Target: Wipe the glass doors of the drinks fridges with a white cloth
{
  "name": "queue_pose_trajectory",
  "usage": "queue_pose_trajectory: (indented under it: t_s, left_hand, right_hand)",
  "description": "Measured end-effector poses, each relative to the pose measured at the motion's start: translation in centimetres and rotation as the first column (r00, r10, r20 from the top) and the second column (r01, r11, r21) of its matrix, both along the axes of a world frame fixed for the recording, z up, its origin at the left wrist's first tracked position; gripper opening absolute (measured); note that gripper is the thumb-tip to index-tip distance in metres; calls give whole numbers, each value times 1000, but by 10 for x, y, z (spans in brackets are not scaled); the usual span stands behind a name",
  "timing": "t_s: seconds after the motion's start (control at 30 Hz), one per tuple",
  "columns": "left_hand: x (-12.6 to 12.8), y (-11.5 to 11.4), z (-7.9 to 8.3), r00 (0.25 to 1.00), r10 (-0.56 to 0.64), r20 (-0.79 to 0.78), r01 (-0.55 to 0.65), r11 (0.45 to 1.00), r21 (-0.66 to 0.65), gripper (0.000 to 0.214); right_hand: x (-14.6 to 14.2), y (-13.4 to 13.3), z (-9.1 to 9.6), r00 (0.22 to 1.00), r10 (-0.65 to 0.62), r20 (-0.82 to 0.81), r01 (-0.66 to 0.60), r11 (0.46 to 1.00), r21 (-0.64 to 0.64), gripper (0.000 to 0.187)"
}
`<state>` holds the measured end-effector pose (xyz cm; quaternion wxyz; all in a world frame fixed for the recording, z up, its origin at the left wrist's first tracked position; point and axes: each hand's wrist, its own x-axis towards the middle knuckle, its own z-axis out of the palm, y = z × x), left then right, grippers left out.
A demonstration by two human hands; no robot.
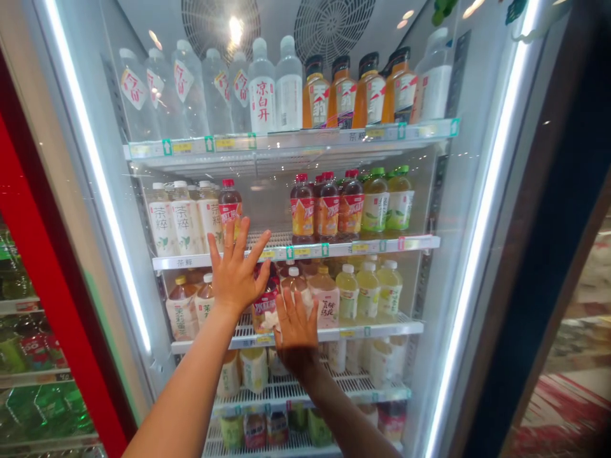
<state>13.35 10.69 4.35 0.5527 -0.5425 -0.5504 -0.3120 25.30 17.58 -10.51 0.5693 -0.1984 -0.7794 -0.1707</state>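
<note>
My left hand (236, 270) is open, its fingers spread and pointing up, held flat at the glass door (449, 267) of a drinks fridge. It is level with the second shelf (334, 248), in front of a red-capped bottle (230, 203). Just below and right of it is a darker, smaller hand and forearm (296, 337), also with spread fingers. This looks like my left arm's reflection in the glass. I cannot see my right hand.
The fridge holds several shelves of bottles: water and orange drinks on top (286, 89), tea and juice below. Lit strips run down both door sides (95, 172). A red-framed fridge (42, 305) stands on the left and a dark frame (548, 267) on the right.
</note>
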Motion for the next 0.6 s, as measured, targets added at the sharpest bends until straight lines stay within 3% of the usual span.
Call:
queue_pose_trajectory:
  t_s: [0.07,0.1,0.2,0.27,0.33,0.47,0.53,0.6]
  left_hand:
    - [0,0,0,1000,-2,-4,2,1000,4,69]
    - [0,0,-1,1000,-2,-6,2,1000,6,69]
    - [-1,0,-1,1000,-2,-8,2,1000,12,71]
    - [-1,1,-1,1000,-5,-12,5,1000,16,72]
    - [-2,1,0,1000,-11,-21,11,1000,20,72]
    - [-2,0,1,1000,-17,-21,18,1000,21,73]
    - [-2,0,1,1000,-16,-17,17,1000,26,73]
    - [-2,0,1,1000,-18,-19,18,999,36,74]
  right_hand:
    - [4,3,-2,1000,19,19,-19,999,38,82]
    - [6,6,8,999,24,32,-26,998,52,81]
    - [11,19,60,1000,9,18,-10,998,67,77]
    - [16,26,84,1000,-14,7,14,997,71,75]
    - [25,30,80,997,-17,70,9,994,110,74]
    - [52,42,47,952,-4,305,-80,962,262,66]
    - [64,53,63,933,-14,359,-105,945,311,66]
    - [71,64,104,956,-43,292,-48,954,296,69]
